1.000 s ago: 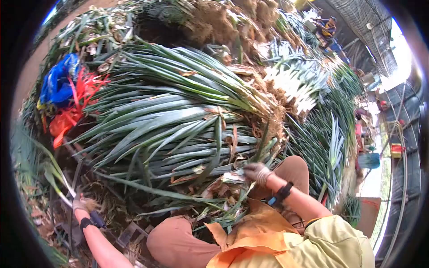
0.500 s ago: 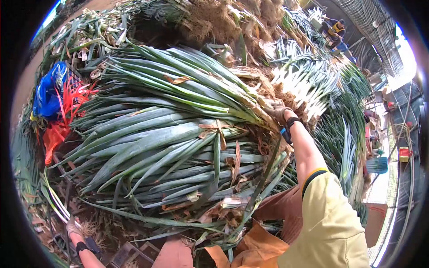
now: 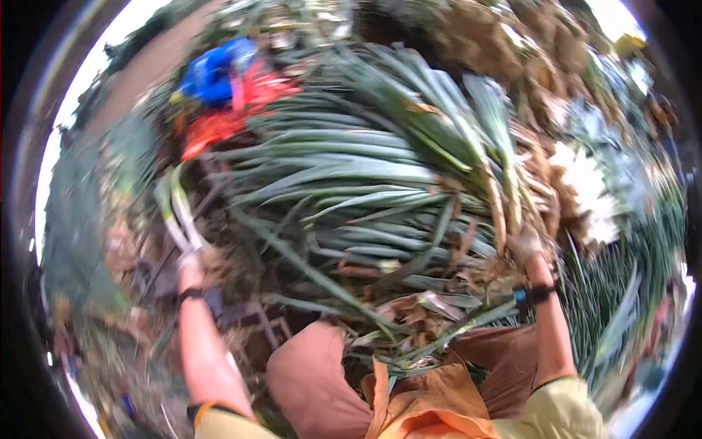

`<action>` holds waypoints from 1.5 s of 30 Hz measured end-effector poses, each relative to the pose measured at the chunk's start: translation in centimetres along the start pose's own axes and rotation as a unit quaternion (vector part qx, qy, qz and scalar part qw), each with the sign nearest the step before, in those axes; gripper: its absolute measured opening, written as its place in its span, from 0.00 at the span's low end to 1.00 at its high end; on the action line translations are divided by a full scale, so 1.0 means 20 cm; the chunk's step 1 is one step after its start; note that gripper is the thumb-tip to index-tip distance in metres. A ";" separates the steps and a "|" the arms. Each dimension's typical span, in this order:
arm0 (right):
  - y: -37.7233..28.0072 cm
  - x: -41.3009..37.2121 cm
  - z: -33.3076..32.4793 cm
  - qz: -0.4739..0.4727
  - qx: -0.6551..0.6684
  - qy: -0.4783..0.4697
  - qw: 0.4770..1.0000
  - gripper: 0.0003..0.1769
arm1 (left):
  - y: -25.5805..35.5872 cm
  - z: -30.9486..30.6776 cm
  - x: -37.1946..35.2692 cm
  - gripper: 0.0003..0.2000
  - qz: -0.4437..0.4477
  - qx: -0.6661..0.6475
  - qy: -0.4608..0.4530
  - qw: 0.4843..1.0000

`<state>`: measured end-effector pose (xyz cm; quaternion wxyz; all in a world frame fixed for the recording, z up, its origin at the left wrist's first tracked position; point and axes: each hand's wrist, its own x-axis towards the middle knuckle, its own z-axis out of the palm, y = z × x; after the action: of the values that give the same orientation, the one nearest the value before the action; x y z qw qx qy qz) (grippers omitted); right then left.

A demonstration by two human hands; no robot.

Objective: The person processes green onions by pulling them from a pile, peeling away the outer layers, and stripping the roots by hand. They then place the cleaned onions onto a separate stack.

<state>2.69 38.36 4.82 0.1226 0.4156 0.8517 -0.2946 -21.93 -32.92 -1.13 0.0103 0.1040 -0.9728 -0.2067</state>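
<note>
My left hand [image 3: 190,260] is closed around the root end of a few peeled green onions [image 3: 183,208], their white stems pointing up and away. On the right, my right hand [image 3: 525,243] grips the root end of unpeeled green onions [image 3: 504,139] with brownish stems. These lean over a large pile of green onions [image 3: 358,168], leaves toward the left and roots toward the right. Both hands appear gloved, though motion blurs the fingers. Dark bands circle both wrists.
Blue plastic [image 3: 219,69] and red plastic strips [image 3: 248,102] lie at the upper left. White-stemmed peeled onions [image 3: 585,190] are stacked at the right. Brown root masses [image 3: 482,44] rise behind the pile. A dark metal frame [image 3: 270,325] stands by my knee.
The view has swung left. My right hand now holds onions tilted more upright, apart from the pile's lie. My left hand still holds the peeled onions.
</note>
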 end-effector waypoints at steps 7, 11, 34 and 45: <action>0.00 -0.72 0.41 -0.047 0.161 0.082 0.982 0.20 | 0.59 -0.09 -0.41 0.14 -0.090 -0.011 0.052 0.994; 0.01 -1.19 0.41 -0.087 0.201 0.045 0.975 0.21 | 1.14 -0.02 -0.90 0.09 -0.161 -0.368 -0.282 0.871; 0.55 -1.77 0.09 -0.294 0.142 -0.144 0.934 0.31 | 2.22 -0.12 -2.00 0.17 0.026 -0.680 -0.337 0.650; 0.01 -1.26 0.02 -0.172 0.423 -0.093 0.885 0.16 | 1.96 -0.31 -2.08 0.20 0.100 -0.616 -0.388 0.678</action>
<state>18.56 22.32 15.82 -0.0394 0.2454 0.6892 -0.6806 11.40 8.24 21.43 -0.2853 -0.1135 -0.5467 -0.7790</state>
